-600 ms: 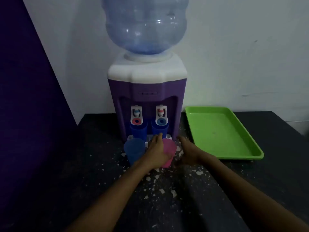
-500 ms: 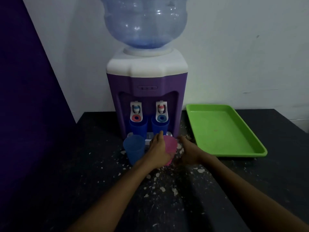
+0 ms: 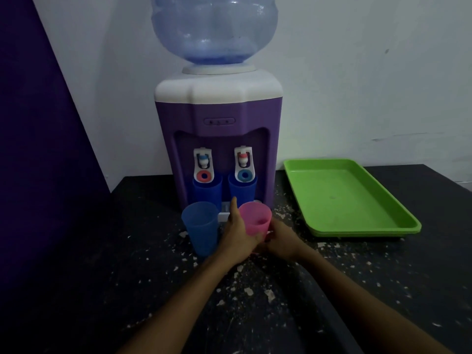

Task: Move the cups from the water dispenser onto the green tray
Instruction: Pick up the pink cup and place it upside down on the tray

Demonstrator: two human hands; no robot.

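The left hand is wrapped around the left side of a translucent pink plastic cup, its forefinger pointing up past the rim toward the dispenser. The right hand closes on the same cup from the right and low down, so the cup is held between both palms; its base is hidden behind the hands, and whether it rests on the surface cannot be told. The cup stands upright with its mouth open to the camera.

Just beside the left hand, on its left, stands a translucent light blue plastic cup, upright on the black speckled surface. Behind both cups is the purple and white tabletop water dispenser, topped by a large clear blue water bottle. Two darker blue plastic cups sit in its recess: the left dark blue cup under the tap with the red ring and the right dark blue cup under the tap with the blue ring.

To the right of the dispenser, apart from the hands, lies the rectangular green plastic tray, flat on the surface with no cup in it. A white wall stands behind, and a dark purple panel on the left.
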